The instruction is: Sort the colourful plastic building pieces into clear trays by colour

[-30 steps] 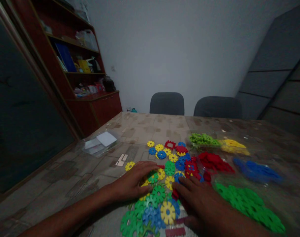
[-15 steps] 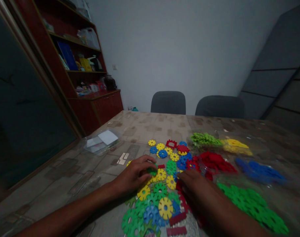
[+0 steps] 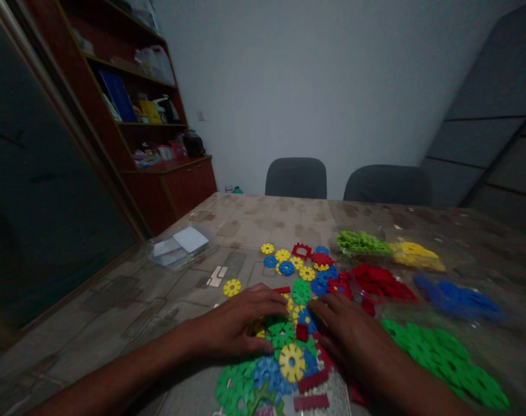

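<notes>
Many notched plastic discs lie in a loose heap on the table. My left hand (image 3: 245, 318) rests over the left side of the heap, fingers spread and curved over green and yellow discs; whatever is under its palm is hidden. On the heap's right side is my right hand (image 3: 343, 320), its fingertips near a blue disc (image 3: 304, 316); the finger undersides are out of sight. Between the hands are a green disc (image 3: 302, 291), a small dark red piece (image 3: 302, 331) and a yellow disc (image 3: 292, 362). A separate yellow disc (image 3: 232, 288) lies beyond my left hand.
Clear bags of light green (image 3: 362, 242), yellow (image 3: 417, 256), red (image 3: 382, 282), blue (image 3: 460, 299) and green pieces (image 3: 445, 358) lie at the right. A clear packet with white cards (image 3: 190, 239) is at the left. Two chairs (image 3: 296, 178) stand behind the table (image 3: 245, 216).
My left hand has moved nearer and flattened over the discs, uncovering the separate yellow disc. My right hand has shifted slightly. A small dark red piece now shows between the hands.
</notes>
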A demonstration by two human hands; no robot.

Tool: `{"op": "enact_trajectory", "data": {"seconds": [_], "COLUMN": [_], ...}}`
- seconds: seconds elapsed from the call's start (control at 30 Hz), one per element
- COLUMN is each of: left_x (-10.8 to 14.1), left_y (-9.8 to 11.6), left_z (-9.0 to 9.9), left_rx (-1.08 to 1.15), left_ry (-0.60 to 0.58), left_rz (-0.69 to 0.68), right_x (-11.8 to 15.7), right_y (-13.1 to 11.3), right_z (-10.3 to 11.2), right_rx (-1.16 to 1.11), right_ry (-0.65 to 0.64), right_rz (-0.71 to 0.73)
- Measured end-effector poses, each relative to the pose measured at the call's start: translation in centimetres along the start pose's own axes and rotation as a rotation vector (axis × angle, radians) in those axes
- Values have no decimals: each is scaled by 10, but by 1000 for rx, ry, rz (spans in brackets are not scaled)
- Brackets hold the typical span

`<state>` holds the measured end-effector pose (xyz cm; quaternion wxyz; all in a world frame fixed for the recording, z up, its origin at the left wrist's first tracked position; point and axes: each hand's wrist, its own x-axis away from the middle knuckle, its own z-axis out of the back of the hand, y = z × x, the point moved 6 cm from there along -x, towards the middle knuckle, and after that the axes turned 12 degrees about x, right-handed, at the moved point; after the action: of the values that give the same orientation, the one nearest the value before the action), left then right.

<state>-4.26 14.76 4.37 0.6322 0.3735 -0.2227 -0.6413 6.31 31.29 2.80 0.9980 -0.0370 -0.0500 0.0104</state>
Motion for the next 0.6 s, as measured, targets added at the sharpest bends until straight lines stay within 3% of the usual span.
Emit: {"op": "enact_trajectory", "data": {"seconds": [0.13, 0.3, 0.47, 0.6], "left_x": [0, -1, -1, 0], "left_y": [4, -8, -8, 7], "left_z": [-7, -8, 0, 5], "left_rx": [-30, -63, -68, 51], "left_ry": [-90, -30, 13, -116], "left_rz": [5, 3, -16, -5], "right_x": [-1, -5, 0, 10], "right_y": [-1, -3, -8, -29], "right_z": [-2, -9, 2, 6], "right_rx": [-6, -91, -82, -142], "right_ry": [-19, 46, 68, -21], "right_rz": [-12, -20, -56, 40]}}
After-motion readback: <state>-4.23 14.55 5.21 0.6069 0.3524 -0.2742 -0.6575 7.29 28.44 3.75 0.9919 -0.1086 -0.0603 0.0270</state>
